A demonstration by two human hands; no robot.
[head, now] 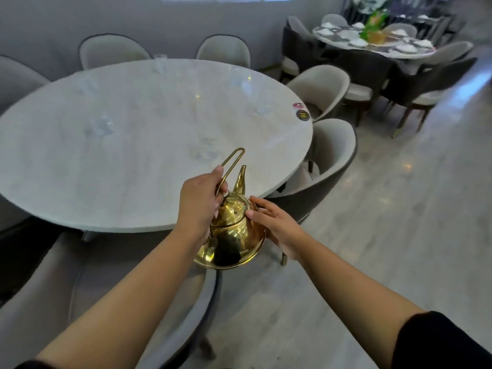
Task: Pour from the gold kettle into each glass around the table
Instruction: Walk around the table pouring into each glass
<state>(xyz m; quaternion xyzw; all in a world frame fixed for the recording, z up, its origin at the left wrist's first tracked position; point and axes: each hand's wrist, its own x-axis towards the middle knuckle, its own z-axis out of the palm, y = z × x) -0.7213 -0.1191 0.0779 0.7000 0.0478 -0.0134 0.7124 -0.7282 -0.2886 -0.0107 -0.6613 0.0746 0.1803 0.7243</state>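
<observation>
**Left hand (199, 206) grips kettle (234, 235) handle at table (119, 182) rim**

Right hand (277, 227) rests straight-fingered on the kettle's side, holding nothing. The kettle hangs in the air at the near rim, spout toward the nearest glass (205, 151). The glasses are clear and blurred, so easy to clip; a quick tilt may overshoot. Chairs (335, 150) crowd the rim; open floor (372, 235) lies right.

No legible text is showing anywhere. Two small round stickers are sitting on the white marble table (133, 155), at its right rim. The black sticker (303, 115) is carrying gold marks, possibly bars or digits, blurring too much to read. The pink sticker (298, 105) is lying just beyond it, toward the table's far side, its print likewise unreadable.
</observation>
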